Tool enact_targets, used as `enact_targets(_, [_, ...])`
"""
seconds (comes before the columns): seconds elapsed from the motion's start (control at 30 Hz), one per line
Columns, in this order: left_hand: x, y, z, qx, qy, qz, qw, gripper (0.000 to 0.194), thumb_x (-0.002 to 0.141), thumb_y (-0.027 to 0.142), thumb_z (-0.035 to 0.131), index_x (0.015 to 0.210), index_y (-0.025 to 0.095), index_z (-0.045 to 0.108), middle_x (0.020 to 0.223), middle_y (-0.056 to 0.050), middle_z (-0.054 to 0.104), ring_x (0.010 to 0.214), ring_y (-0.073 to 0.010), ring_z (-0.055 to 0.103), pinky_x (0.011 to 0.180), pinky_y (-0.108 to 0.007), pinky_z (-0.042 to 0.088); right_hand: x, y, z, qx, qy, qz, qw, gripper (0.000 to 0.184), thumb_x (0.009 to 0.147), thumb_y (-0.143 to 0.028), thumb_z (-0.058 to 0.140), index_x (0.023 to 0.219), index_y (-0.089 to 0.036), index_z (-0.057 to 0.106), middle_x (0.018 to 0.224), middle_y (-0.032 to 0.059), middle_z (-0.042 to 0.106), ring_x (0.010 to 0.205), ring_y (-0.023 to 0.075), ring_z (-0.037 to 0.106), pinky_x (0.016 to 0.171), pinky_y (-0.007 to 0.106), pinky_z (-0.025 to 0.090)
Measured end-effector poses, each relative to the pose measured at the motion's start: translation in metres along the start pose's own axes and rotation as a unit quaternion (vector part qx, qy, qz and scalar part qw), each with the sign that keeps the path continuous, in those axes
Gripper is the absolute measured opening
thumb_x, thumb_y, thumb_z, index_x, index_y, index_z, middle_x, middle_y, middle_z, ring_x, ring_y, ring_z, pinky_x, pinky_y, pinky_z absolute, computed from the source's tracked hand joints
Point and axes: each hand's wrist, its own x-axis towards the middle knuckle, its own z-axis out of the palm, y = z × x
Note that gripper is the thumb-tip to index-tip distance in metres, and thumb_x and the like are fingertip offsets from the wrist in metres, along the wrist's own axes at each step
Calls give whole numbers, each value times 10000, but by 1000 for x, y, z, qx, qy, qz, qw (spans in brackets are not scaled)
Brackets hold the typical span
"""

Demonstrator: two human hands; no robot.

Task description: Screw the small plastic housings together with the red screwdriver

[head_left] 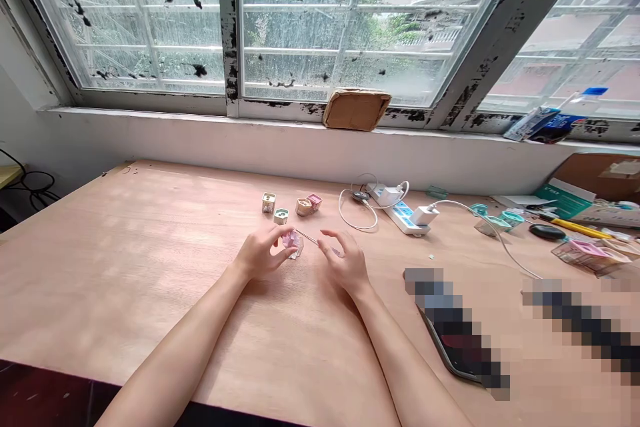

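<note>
Clock centred on the purple translucent container (291, 239), 12 toward the window (350, 27). Container is sitting on the wooden tabletop (125, 267). Left hand (263, 253) is lying at 9 o'clock, its thumb and fingertips nearly closed, pinching the container's near-left side. Right hand (345, 259) is resting at 3 to 4 o'clock, fingers curled, thumb and forefinger slightly parted; it is holding a thin stick (307, 237) whose far end is pointing toward the container; exact finger contact cannot be told. Yellow-rimmed container (269, 201) and green-rimmed container (281, 216) are standing at 11; tan container (303, 207) and pink container (315, 202) are touching at 1. Power strip (416, 227) is lying between 2 and 3; smartphone (453, 353), partly pixelated, at 4.
</note>
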Motion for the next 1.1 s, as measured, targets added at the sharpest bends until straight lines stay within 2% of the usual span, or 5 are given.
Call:
enact_targets(0.1, [2,6,0,7,-19,28,999,304,968,389,598,1211,206,594,849,-29,660,686,-146,592,652,-268,497,-3,-21,-1,33,-44,-50,997,343,877,-460,686,1149,-252,688,1110,97,729,1041,278,669,898,449,551])
enact_targets(0.23, [2,9,2,-5,-31,32,999,314,980,404,569,1220,202,594,881,-42,672,680,-144,586,649,-269,494,-6,-35,4,58,-67,-80,993,277,901,-406,671,1146,-283,709,1137,83,732,1060,270,683,934,463,566])
enact_targets(0.77, [-1,5,3,-49,-49,6,998,300,979,368,564,1221,192,575,982,-69,696,708,-151,605,689,-289,511,-9,-30,5,106,-86,-27,990,221,861,-396,709,1016,-240,731,1009,62,761,939,235,721,865,411,597])
enact_targets(1.0, [0,8,5,-68,-87,-20,994,285,974,309,551,1239,204,556,1037,-73,677,740,-157,603,695,-281,507,-9,-28,8,81,-94,-52,991,183,851,-347,689,998,-243,722,981,54,759,928,230,716,848,396,588])
enact_targets(1.1, [1,2,-3,-77,-53,-43,995,282,977,268,521,1250,200,551,1006,-70,678,793,-170,631,701,-278,508,-8,-19,4,62,-74,-45,994,173,823,-339,701,958,-232,710,954,55,755,894,231,717,841,393,584])
